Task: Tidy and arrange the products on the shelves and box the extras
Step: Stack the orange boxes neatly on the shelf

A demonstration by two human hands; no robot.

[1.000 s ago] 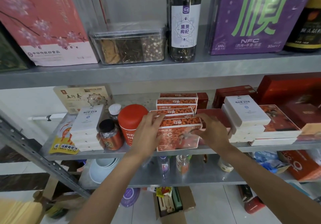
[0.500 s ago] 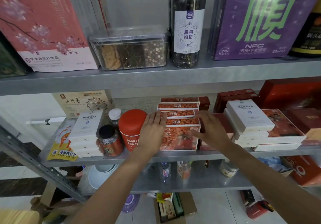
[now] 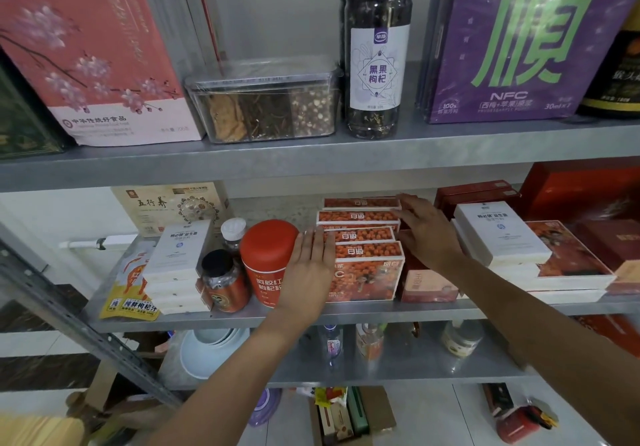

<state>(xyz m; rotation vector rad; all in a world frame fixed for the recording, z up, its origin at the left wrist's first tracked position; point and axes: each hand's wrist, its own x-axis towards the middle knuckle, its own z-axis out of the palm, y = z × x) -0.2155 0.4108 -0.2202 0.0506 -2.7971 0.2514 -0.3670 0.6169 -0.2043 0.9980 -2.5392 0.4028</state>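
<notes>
Hands: left hand (image 3: 308, 269) flat, fingers extended, against left side of the orange boxes (image 3: 363, 255) at frame centre, middle shelf (image 3: 242, 317); covers front box's left print. Right hand (image 3: 427, 234) spread open along their right side, gripping nothing. Red canister (image 3: 268, 255) label partly hidden.

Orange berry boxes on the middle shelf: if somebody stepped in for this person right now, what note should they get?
Left hand: open and flat against the left end of the row of orange berry-printed cardboard boxes, holding nothing.
Right hand: open, fingers spread along the row's right side, holding nothing.
Four boxes stand one behind another on the grey metal middle shelf, between the round red canister and the dark red boxes.
Done: the row looks nearly squared.
Left: the open brown cardboard carton on the floor already holds some items; whether more belongs there is unclear.
</notes>
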